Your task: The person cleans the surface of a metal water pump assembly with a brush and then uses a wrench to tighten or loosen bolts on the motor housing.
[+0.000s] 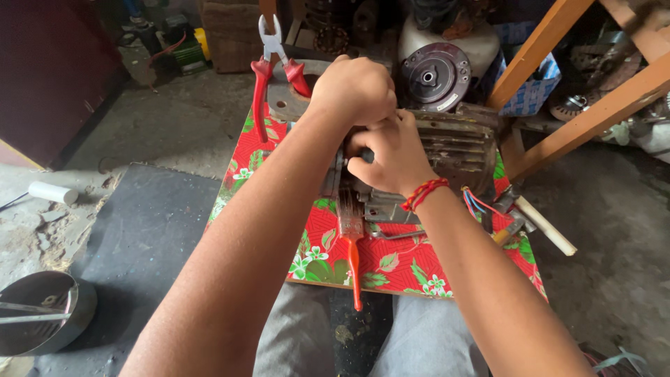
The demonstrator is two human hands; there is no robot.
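Head view showed the left hand and right hand clenched on a grimy ribbed metal motor; a slip risked knocking the red-handled paintbrush off the tabletop.

Grimy ribbed grey motor – lying sideways on red floral board.

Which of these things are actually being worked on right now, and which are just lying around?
In hand:
- finned metal motor, gripped at its near end by the left hand and right hand

Lying about:
- red-handled pliers
- paintbrush with red handle
- hammer
- round metal disc
- steel bowl on the floor
- flowered red cloth underneath
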